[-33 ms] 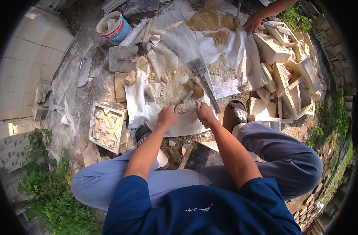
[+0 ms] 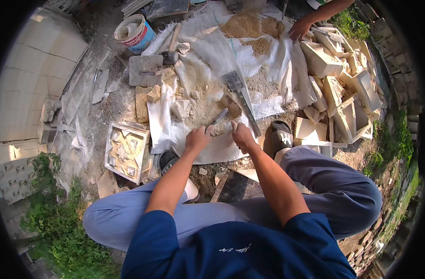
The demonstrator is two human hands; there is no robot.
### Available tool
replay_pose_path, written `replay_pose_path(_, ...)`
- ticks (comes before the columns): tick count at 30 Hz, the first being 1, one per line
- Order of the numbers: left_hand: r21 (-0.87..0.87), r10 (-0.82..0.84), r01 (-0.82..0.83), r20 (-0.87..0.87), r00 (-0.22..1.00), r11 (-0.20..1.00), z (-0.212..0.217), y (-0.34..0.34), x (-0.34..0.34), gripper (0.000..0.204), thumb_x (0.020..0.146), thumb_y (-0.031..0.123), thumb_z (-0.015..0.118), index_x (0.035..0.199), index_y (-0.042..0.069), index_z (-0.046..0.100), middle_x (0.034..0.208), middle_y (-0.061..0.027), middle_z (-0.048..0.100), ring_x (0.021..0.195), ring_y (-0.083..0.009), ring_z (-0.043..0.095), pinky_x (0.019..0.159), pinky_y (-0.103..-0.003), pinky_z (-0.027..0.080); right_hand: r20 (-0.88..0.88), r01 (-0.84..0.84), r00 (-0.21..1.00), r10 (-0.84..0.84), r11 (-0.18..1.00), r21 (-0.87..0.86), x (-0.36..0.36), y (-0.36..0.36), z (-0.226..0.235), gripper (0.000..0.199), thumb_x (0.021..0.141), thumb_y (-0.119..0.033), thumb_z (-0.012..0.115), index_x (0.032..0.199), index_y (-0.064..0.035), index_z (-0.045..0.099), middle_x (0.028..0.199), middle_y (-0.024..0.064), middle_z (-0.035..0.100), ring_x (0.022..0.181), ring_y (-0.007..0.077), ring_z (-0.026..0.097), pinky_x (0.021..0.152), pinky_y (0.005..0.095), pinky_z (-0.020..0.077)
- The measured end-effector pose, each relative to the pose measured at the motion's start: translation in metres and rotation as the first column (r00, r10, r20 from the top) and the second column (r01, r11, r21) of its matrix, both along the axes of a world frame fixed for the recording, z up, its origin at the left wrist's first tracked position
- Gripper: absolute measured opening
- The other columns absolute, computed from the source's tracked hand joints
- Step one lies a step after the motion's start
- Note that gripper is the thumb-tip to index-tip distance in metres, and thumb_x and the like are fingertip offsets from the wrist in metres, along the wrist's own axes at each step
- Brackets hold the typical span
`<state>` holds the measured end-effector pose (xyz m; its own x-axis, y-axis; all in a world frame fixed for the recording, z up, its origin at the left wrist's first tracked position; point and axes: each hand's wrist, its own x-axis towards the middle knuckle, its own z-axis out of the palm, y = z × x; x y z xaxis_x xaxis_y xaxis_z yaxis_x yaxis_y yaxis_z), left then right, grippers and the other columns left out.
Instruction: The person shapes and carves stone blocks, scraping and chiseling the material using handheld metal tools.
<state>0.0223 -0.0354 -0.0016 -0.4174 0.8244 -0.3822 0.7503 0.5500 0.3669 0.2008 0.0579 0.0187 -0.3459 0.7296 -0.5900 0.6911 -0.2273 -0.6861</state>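
My left hand (image 2: 197,138) is closed around a narrow tool with a grey rounded blade (image 2: 219,116), which points up and away over the white woven sheet (image 2: 217,151). Close to its right, my right hand (image 2: 243,137) is curled with the thumb raised. What its fingers hold, if anything, I cannot make out. Just beyond the hands a brown block (image 2: 230,104) rests among grey crumbs and powder (image 2: 203,102). A long straight metal bar with a wide, dusty flat end (image 2: 234,81) lies to the right of the block, its near end beside my right hand.
At the left lie a square patterned mould (image 2: 127,152), a flat metal float (image 2: 145,69) and a hammer (image 2: 171,56). A bucket (image 2: 135,33) stands behind them. Sand (image 2: 245,25) is heaped at the back, near another person's hand (image 2: 300,29). Cream-coloured broken pieces (image 2: 335,90) are piled at right.
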Motion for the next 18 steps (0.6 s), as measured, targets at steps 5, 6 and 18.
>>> replay_pose_path(5, 0.039, 0.076, -0.081, 0.111, 0.991, 0.996, 0.002, -0.006, -0.003, 0.056, 0.095, 0.056, 0.045, 0.090, 0.005, 0.067, 0.091, -0.0286, 0.066, 0.091, -0.0464, 0.063, 0.082, -0.053, 0.050, -0.009, -0.016, 1.000, 0.015, 0.997, -0.073, -0.006, 0.000, 0.011, 0.059, 0.102, -0.046, 0.038, 0.100, 0.0104, 0.055, 0.076, 0.0304, 0.064, 0.062, 0.0371, 0.065, 0.058, 0.0464, 0.0492)
replay_pose_path(6, 0.006, 0.010, -0.011, 0.057, 0.998, 1.000, 0.005, -0.001, -0.002, 0.057, 0.096, 0.055, 0.044, 0.091, 0.004, 0.067, 0.087, -0.0283, 0.066, 0.089, -0.0475, 0.063, 0.080, -0.054, 0.050, -0.008, -0.011, 1.000, 0.011, 0.998, -0.065, -0.004, 0.000, 0.006, 0.059, 0.102, -0.046, 0.038, 0.100, 0.0104, 0.055, 0.076, 0.0304, 0.064, 0.062, 0.0371, 0.065, 0.058, 0.0464, 0.0492)
replay_pose_path(18, 0.103, 0.007, -0.007, 0.003, 1.000, 0.995, 0.000, 0.001, 0.006, 0.053, 0.095, 0.054, 0.047, 0.090, 0.006, 0.067, 0.080, -0.0244, 0.067, 0.081, -0.0471, 0.065, 0.073, -0.054, 0.051, 0.005, 0.004, 1.000, -0.004, 0.999, 0.035, 0.003, 0.001, -0.011, 0.060, 0.102, -0.046, 0.038, 0.092, 0.0100, 0.055, 0.067, 0.0273, 0.062, 0.053, 0.0358, 0.063, 0.051, 0.0454, 0.0494)
